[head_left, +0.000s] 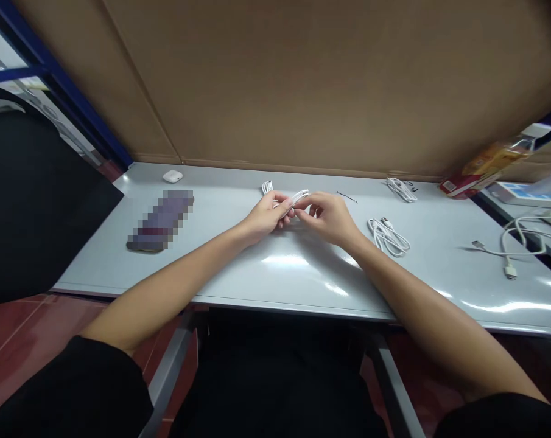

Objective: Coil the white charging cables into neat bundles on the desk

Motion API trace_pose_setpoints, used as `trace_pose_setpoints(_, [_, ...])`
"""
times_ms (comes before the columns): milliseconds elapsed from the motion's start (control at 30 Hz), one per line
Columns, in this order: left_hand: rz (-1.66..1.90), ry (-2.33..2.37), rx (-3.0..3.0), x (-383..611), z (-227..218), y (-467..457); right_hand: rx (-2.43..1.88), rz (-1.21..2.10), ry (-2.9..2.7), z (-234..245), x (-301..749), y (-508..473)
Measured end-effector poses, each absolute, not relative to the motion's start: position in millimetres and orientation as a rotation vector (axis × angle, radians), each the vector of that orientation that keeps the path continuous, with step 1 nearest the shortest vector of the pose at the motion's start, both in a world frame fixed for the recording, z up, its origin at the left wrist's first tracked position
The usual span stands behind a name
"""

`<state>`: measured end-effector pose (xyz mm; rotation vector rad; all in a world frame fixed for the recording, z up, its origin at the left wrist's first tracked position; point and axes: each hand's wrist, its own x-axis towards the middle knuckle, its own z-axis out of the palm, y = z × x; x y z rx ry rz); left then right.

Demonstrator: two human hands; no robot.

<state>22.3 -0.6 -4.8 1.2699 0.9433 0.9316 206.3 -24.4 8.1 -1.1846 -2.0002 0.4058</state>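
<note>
Over the middle of the desk, my left hand point(271, 213) is closed around a coiled white cable point(299, 196), whose loops stick out past the fingers. My right hand point(326, 214) pinches at the near side of that bundle, thumb and fingertips together. A small dark bit shows at the pinch, too small to tell what it is. Just beyond my left hand lies the end of a white cable point(266, 187); whether it belongs to the held coil I cannot tell. A thin black twist tie point(347, 197) lies beyond my right hand.
Two coiled white cables point(388, 236) point(401, 190) lie on the grey desk point(238, 277) to the right. A loose cable point(510, 267) trails off the right side. A bottle point(498, 159) stands back right. Left are a blurred phone point(162, 222) and white earbud case point(173, 176). A cardboard panel point(275, 85) borders the back.
</note>
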Motion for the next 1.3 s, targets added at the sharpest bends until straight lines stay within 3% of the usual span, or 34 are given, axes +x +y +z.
trace_pose_setpoints(267, [1.031,0.808,1.460,22,-3,-3,-1.203,1.095,-1.673,24,211,-26])
trace_pose_setpoints(633, [0.961,0.892,1.544,20,-3,-1,-1.204,1.112,-1.668,13,214,-21])
trace_pose_setpoints(1033, [0.842,0.933,1.413,15,-6,7,-1.175,0.450,-1.899,2,211,-15])
trace_pose_setpoints(1300, [0.894,0.849,1.323,16,-4,6,-1.232,0.726,-1.841,7,215,-14])
